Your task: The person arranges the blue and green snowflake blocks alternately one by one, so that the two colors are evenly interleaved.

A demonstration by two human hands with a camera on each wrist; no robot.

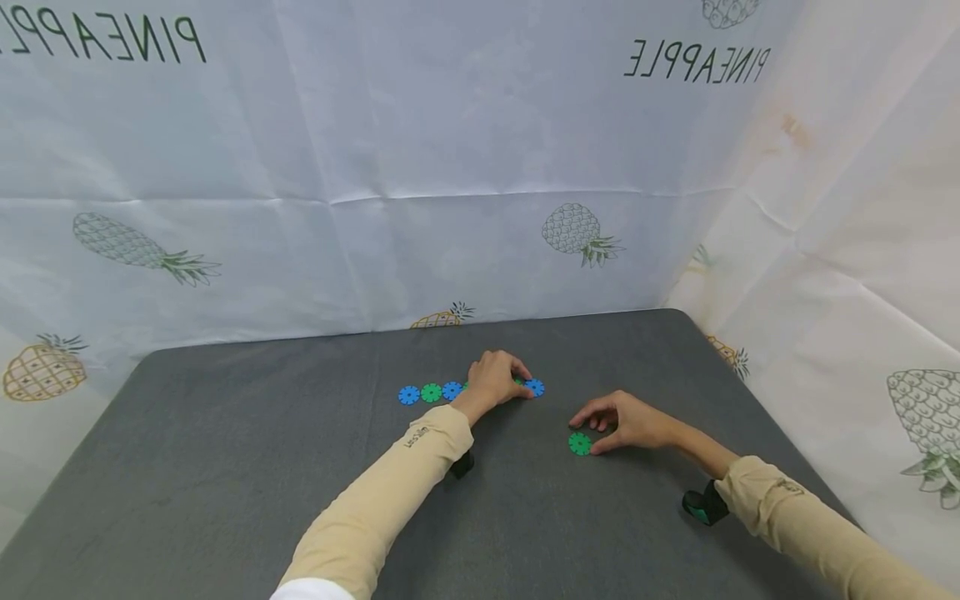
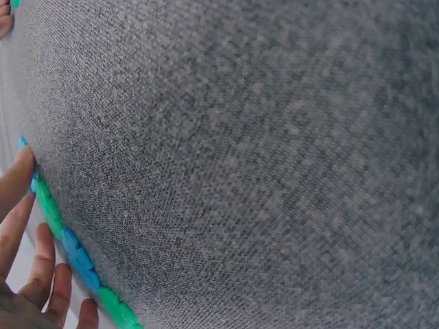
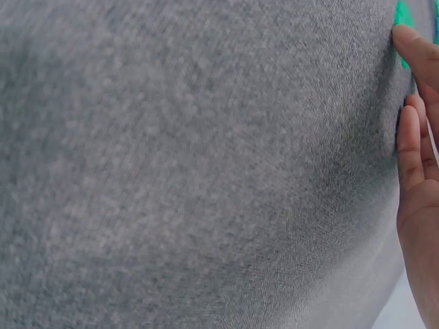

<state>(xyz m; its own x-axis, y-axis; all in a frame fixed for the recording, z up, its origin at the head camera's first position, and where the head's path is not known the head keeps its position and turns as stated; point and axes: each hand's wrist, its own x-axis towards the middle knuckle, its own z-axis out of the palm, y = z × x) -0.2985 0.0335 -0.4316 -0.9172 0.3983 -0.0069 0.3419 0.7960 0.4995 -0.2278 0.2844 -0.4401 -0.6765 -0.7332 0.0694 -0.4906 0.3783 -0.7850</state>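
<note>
A row of flat notched plastic discs in blue and green lies on the grey table, partly covered by my left hand (image 1: 495, 379). Its thumb and forefinger pinch the right end of the row, at the blue disc (image 1: 535, 387). In the left wrist view a green disc (image 2: 48, 205) and a blue disc (image 2: 81, 259) lie edge to edge along the fingers. Nearer and to the right, my right hand (image 1: 633, 421) holds a separate green disc (image 1: 580, 443) between thumb and forefinger, low at the table. The thumb touches this green disc (image 3: 403, 14) in the right wrist view.
The dark grey table (image 1: 225, 467) ends at a white curtain (image 1: 450, 125) printed with pineapples behind, and another curtain side (image 1: 862, 250) on the right. Dark wrist devices, one of them a black camera (image 1: 705, 504), hang under both forearms.
</note>
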